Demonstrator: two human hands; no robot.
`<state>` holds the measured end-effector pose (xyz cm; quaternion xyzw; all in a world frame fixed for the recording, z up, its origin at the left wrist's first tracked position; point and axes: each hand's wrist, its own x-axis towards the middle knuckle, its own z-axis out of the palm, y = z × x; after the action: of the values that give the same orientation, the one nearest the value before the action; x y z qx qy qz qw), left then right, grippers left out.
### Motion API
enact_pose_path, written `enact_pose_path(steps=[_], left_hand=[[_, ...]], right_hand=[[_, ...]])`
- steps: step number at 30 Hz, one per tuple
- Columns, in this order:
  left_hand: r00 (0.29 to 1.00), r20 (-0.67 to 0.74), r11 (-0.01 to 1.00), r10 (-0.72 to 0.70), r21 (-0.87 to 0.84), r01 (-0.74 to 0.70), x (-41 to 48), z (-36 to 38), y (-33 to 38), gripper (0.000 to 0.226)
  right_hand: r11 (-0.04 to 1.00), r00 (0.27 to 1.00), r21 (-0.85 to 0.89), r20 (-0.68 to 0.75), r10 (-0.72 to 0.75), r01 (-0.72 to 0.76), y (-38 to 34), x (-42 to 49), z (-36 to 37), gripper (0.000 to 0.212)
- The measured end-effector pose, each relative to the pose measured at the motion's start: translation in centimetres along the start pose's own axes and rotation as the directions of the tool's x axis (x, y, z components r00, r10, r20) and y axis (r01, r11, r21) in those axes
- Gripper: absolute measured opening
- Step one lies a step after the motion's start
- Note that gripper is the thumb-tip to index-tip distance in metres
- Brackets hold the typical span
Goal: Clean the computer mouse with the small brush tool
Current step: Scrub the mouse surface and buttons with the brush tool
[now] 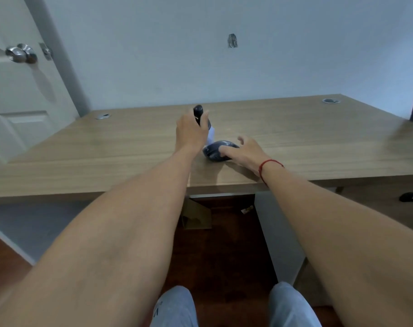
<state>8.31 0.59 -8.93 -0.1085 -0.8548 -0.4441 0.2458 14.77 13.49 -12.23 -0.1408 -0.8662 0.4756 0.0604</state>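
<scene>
A dark grey computer mouse [214, 151] lies on the wooden desk [120, 147] near its front edge. My right hand [245, 152] rests on the mouse's right side, thumb laid across its top and fingers spread. My left hand [191, 131] is closed around the black handle of the small brush tool [199, 114], held upright just left of and behind the mouse. The pale bristle end of the brush points down toward the mouse's rear, partly hidden by my hand.
Two round cable grommets sit at the desk's back corners, one on the left [102, 116] and one on the right [330, 101]. A white door with a metal knob [20, 53] stands at left. Under the desk lies a cardboard box [197, 214].
</scene>
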Motion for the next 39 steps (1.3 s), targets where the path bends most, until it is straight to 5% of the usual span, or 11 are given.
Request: enact_pose_path(steps=[3, 7, 15, 24, 29, 35, 39], left_hand=[[0.999, 0.032, 1.000, 0.009, 0.021, -0.009, -0.3, -0.1, -0.2, 0.036], [0.993, 0.115, 0.978, 0.013, 0.204, -0.037, -0.9, 0.0, -2.1, 0.039], [0.993, 0.099, 0.997, 0.057, -0.055, -0.051, 0.3, -0.1, 0.1, 0.036], [0.982, 0.179, 0.987, -0.058, 0.158, 0.030, 1.4, 1.2, -0.6, 0.044], [0.986, 0.126, 0.987, -0.108, -0.108, 0.122, 1.5, 1.7, 0.3, 0.048], [0.978, 0.069, 0.979, -0.198, -0.033, 0.201, 0.5, 2.3, -1.5, 0.036], [0.965, 0.076, 0.887, -0.251, -0.382, 0.261, 0.9, 2.5, -1.2, 0.030]], right_hand=[[0.990, 0.999, -0.143, -0.045, 0.007, -0.013, -0.8, -0.8, 1.1, 0.115], [0.965, 0.987, -0.261, -0.153, -0.046, 0.004, -0.8, -0.5, 2.4, 0.094], [0.992, 0.997, -0.109, 0.041, -0.060, 0.064, -0.3, 1.0, 0.9, 0.110], [0.997, 0.996, -0.040, 0.074, -0.057, 0.060, -0.3, 1.2, 0.9, 0.121], [0.999, 0.992, 0.002, 0.125, -0.035, 0.035, -0.3, 1.4, 0.5, 0.142], [0.998, 0.986, 0.022, 0.156, -0.057, 0.054, 0.0, 1.5, 0.3, 0.131], [0.996, 0.980, 0.048, 0.180, -0.080, 0.073, 0.1, 1.7, -0.1, 0.133]])
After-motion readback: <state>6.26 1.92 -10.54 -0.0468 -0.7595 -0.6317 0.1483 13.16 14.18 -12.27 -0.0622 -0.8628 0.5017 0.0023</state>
